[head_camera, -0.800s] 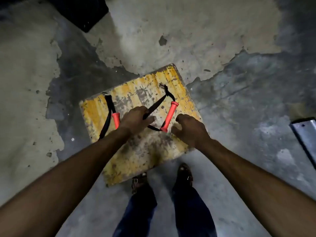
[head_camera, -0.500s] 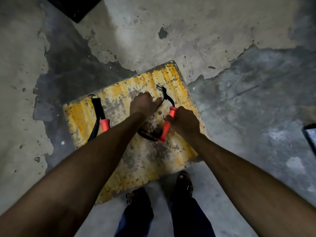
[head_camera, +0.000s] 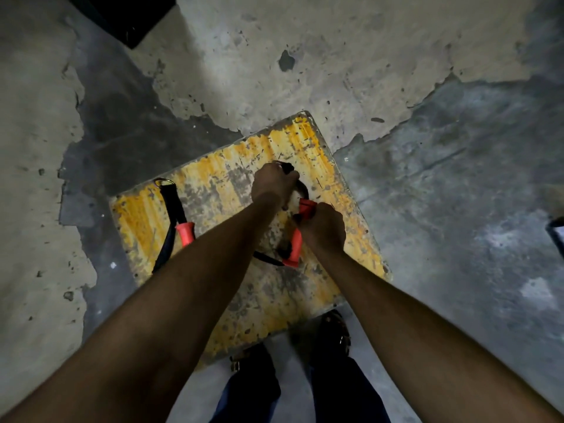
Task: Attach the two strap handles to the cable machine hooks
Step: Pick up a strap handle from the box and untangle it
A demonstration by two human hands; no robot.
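Note:
Two strap handles with red grips and black webbing lie on a worn yellow board (head_camera: 329,166) on the floor. My right hand (head_camera: 323,228) is closed around the red grip of the right strap handle (head_camera: 295,247). My left hand (head_camera: 274,183) is closed on the top of that handle's black strap, near its ring end. The left strap handle (head_camera: 171,209) lies untouched on the board's left side, its metal ring at the far end and its red grip partly hidden by my left forearm. No cable machine hooks are in view.
Cracked, patchy concrete floor (head_camera: 427,148) surrounds the board. A dark object (head_camera: 122,13) sits at the top left corner, and a metal edge (head_camera: 557,236) shows at the far right. My feet (head_camera: 332,334) stand at the board's near edge.
Both hands have moved forward onto the right strap handle: the right hand closed on its red grip, the left hand slid up and closed on the strap's top end.

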